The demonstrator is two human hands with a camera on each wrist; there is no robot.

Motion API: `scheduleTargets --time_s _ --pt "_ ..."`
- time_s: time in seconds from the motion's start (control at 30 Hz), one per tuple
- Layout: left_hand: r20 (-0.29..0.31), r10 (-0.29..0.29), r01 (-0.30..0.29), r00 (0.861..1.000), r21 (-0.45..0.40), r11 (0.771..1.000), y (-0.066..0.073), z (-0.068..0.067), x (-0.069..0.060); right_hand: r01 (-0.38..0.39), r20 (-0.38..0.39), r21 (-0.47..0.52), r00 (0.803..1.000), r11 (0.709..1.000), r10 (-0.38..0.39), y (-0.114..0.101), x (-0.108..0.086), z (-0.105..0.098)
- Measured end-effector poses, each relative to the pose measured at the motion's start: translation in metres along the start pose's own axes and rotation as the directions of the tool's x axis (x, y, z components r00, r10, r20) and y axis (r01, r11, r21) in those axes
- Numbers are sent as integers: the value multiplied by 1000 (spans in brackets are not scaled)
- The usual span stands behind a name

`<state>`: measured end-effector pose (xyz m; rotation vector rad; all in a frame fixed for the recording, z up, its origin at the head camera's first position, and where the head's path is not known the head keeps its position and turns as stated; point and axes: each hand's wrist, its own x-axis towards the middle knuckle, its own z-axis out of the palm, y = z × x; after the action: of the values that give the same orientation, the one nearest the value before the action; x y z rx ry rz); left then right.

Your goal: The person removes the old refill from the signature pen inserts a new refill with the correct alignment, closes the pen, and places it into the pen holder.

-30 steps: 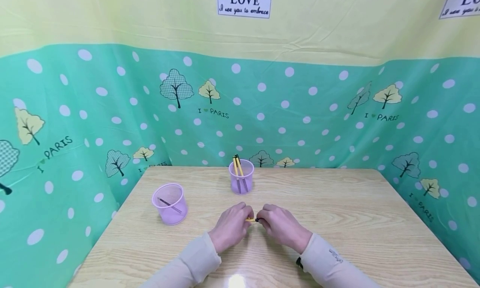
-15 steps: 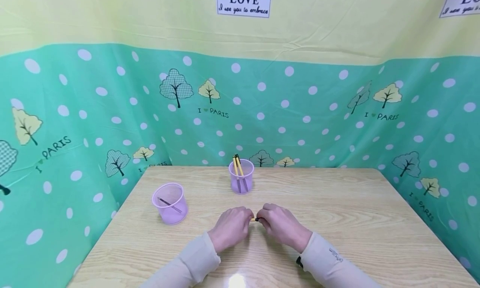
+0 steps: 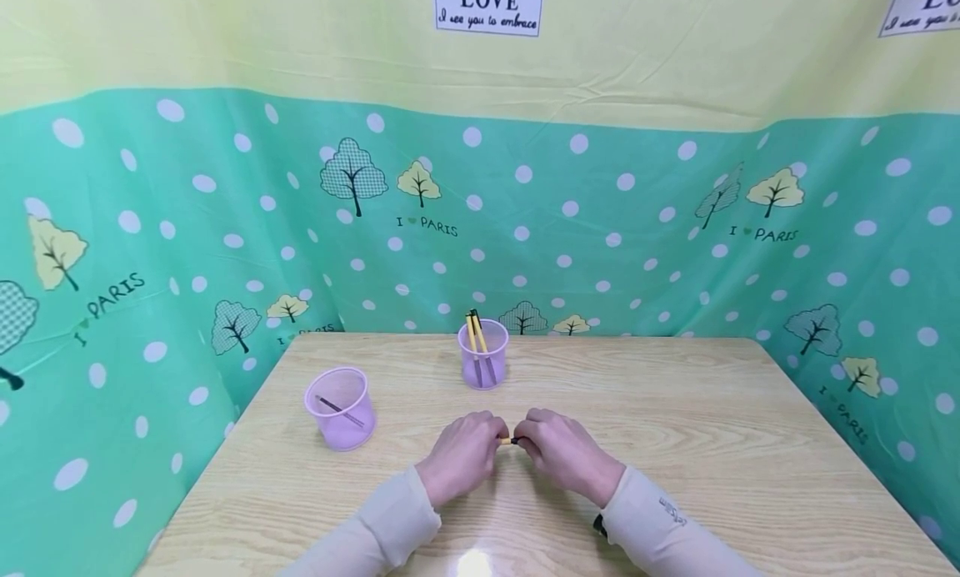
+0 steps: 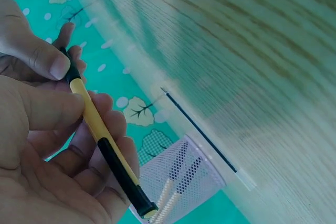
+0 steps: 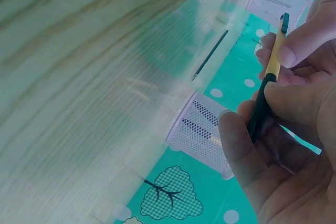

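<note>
Near the middle of the table, both hands hold one yellow and black pen (image 3: 507, 441) lengthwise between them. The left hand (image 3: 459, 456) pinches its yellow barrel between thumb and fingers. In the left wrist view, the black clip end of the pen (image 4: 94, 119) sticks out past the left fingers. The right hand (image 3: 562, 454) pinches the black front section, plain in the right wrist view, where this pen (image 5: 274, 61) joins black to yellow. A thin dark pen refill (image 4: 202, 132) lies on the table in the wrist views; I cannot make it out in the head view.
Beyond the hands stands a purple mesh cup (image 3: 483, 375) with yellow and black pens (image 3: 476, 333) leaning in it. Another purple mesh cup (image 3: 347, 431), left of the hands, has a thin dark stick (image 3: 330, 405) inside. A dotted green curtain (image 3: 615, 252) surrounds the wooden table (image 3: 675, 410).
Over the last second the left fingers have shifted slightly on the pen, and less of its yellow barrel shows between the hands. The right hand and both cups look unmoved.
</note>
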<state>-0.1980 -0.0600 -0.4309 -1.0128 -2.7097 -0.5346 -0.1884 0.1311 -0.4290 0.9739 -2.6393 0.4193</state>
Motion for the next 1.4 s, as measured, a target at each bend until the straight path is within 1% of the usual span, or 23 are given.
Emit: scheduleTargets --time_s 0.23,0.4,0.53,0.77,0.93,1.03,1.2,1.27,1.4 --pt "7 -13 13 1000 11 1000 2 -2 0 1 0 -2 1000 1000 -1 1 0 -1" --pt "17 -39 39 999 -3 999 2 -4 -1 -2 5 6 1000 1000 2 1 0 -1" --pt "7 -46 46 999 -5 999 2 -3 -1 -4 8 9 1000 1000 4 1 -1 -1" --pt "-31 -24 24 999 4 1000 1 -1 -1 -2 0 7 1000 1000 2 0 0 -1" --pt "-68 10 -9 998 9 1000 0 0 -1 -6 2 6 1000 1000 6 0 0 -1" --pt "-75 17 -16 997 21 1000 -1 0 -2 -9 3 2 1000 1000 9 0 0 -1" --pt "-34 16 -14 999 51 999 -4 1 -2 -12 5 4 1000 1000 12 0 -1 -3" --pt "-15 17 -16 1000 52 999 -5 2 -2 -13 6 5 1000 1000 13 0 0 -3" --pt "-2 5 -5 1000 38 999 -6 3 -3 -15 8 4 1000 1000 15 -1 -1 -3"
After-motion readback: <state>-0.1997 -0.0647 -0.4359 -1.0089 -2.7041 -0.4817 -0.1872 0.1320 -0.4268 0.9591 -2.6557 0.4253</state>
